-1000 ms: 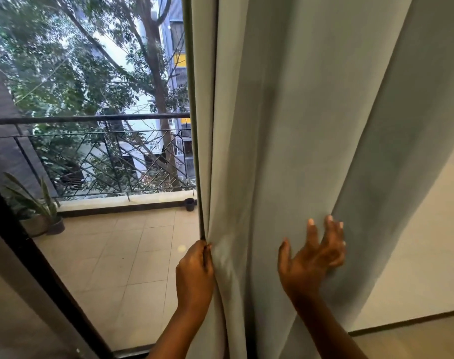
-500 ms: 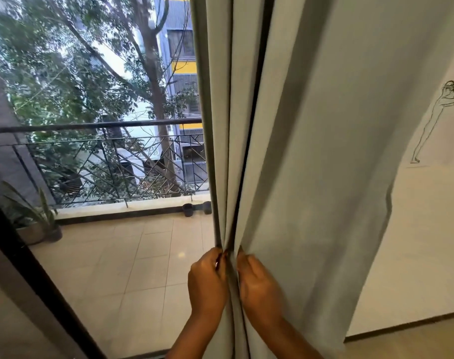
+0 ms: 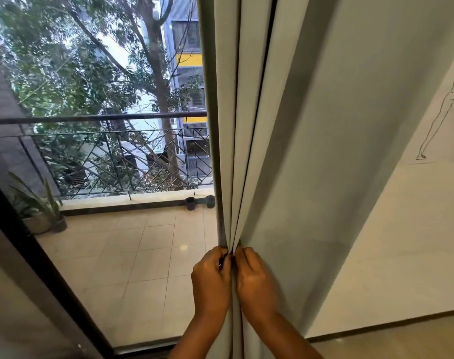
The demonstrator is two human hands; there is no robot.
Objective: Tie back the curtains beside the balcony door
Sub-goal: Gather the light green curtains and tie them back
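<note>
Gripping the pale, matte curtain (image 3: 311, 151) from both sides, left hand (image 3: 211, 281) and right hand (image 3: 255, 281) curl their fingers round its gathered vertical folds, knuckles nearly touching. Left of the curtain: glass door, tiled balcony, metal railing (image 3: 104, 141).

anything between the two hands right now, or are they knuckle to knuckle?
In the head view, a narrow bunch of curtain folds runs down between the left hand and right hand; each pinches it from its own side.
</note>
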